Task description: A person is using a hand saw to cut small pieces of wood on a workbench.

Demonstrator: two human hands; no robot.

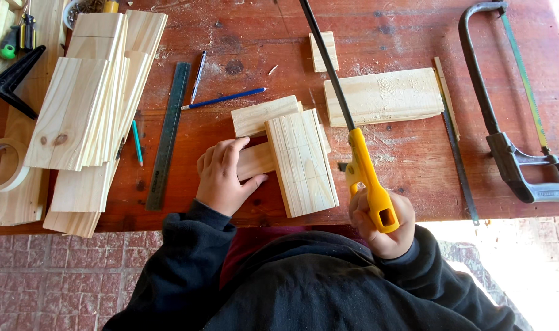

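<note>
My left hand (222, 176) rests on a small stack of pale wood pieces (302, 160) at the front edge of the red-brown workbench (402, 153), fingers curled over the left end of a lower strip (255, 160). My right hand (383, 225) grips the yellow handle of a hand saw (366, 178). Its dark blade (325, 61) slants up and away over the bench, just right of the stack. A wider plank (383, 97) dusted with sawdust lies beyond the blade.
A pile of planks (89, 104) fills the left side, with a steel ruler (169, 132), a blue pencil (224, 98), a pen (198, 76) and a tape roll (3, 165) nearby. A hacksaw (506, 110) lies at the right. Brick floor shows below the bench edge.
</note>
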